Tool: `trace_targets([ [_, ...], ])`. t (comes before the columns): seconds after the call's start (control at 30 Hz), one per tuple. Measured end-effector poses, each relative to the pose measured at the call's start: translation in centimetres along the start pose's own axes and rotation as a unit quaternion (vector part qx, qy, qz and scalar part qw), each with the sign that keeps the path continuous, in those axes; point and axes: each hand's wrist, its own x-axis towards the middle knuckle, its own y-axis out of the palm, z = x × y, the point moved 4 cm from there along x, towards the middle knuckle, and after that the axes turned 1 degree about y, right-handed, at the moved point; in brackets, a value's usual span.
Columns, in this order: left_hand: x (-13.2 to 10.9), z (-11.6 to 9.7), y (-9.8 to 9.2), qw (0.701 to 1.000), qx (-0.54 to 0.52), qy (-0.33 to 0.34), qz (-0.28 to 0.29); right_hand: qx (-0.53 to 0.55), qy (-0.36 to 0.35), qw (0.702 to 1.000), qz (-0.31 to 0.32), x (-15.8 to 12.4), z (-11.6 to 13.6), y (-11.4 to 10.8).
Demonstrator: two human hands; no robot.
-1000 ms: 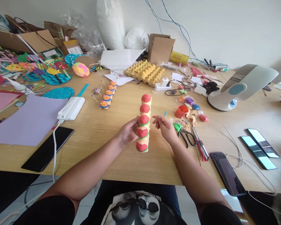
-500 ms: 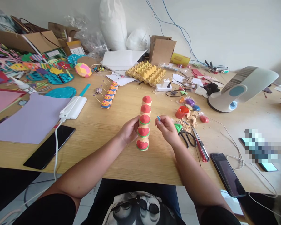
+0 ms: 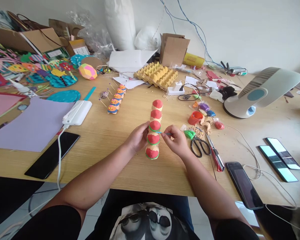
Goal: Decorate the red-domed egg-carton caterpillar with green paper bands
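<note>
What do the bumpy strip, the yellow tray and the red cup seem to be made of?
Bumpy strip: perhaps moulded pulp, matte, egg-carton shaped; its red caps could be paint or clay. Yellow tray: likely pulp, dull, moulded peaks. Red cup: probably plastic, smooth, evenly coloured.

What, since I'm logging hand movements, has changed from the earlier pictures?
The slim blue tool in the right hand has swung left; its tip now reaches the long beige strip with five red domes, just below the middle dome. The left hand still holds the strip.
</note>
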Motion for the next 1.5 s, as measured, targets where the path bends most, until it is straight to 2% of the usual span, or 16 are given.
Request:
trace_targets([
  [0.7, -0.1, 0.3, 0.2, 0.997, 0.062, 0.014, 0.035, -0.078, -0.001, 0.997, -0.025, -0.1, 0.6, 0.0],
  [1.33, -0.2, 0.3, 0.3, 0.998, 0.052, 0.017, 0.030, -0.053, 0.046, 0.997, -0.014, 0.0, 0.7, 0.0],
  [1.5, -0.4, 0.2, 0.4, 0.999, 0.045, -0.004, 0.026, -0.035, 0.030, 0.999, -0.014, 0.0, 0.7, 0.0],
])
